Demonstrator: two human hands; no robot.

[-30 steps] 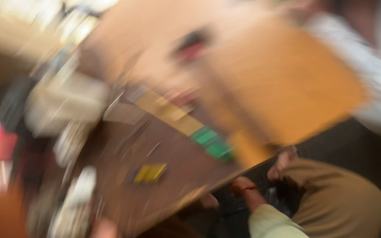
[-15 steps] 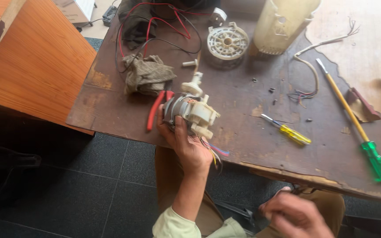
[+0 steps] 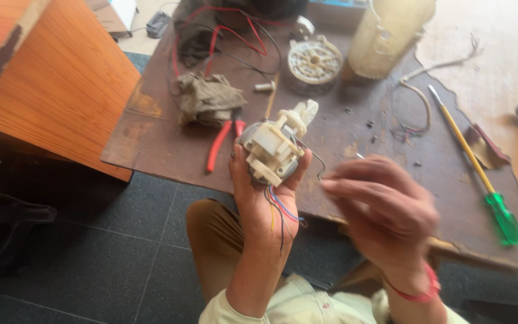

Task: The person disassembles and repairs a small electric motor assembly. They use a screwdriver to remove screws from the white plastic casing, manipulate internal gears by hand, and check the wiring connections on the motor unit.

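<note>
- Cream plastic and grey metal are making up the small electric motor (image 3: 269, 151) that your left hand (image 3: 259, 198) is holding up over the near edge of the worn brown tabletop (image 3: 151, 138), lifted clear of it.
- Your left fingers are wrapping round the motor body from below, with the thumb pressing on its right side, so the grip is looking firm.
- Your right hand (image 3: 385, 210) is hovering just beside the motor, blurred; its fingers are lying close together and pointing left toward a thin dark wire (image 3: 318, 165) curling off the motor, but you cannot tell whether they are pinching it.
- As a judgement, the work is looking to be in its middle: the motor is already out of any housing, its white shaft coupling (image 3: 300, 115) is standing bare at the top, and its loose red, blue, yellow and black leads (image 3: 278, 213) are hanging unconnected over your wrist.
- Nothing is showing the leads joined or the motor refitted, so that part is seeming left to do.
- Lying on the tabletop are red-handled pliers (image 3: 218, 144), a crumpled grey rag (image 3: 210, 99), a round white perforated disc (image 3: 314, 61) and a long yellow-shafted screwdriver with a green handle (image 3: 481, 180), none of them being touched.
</note>
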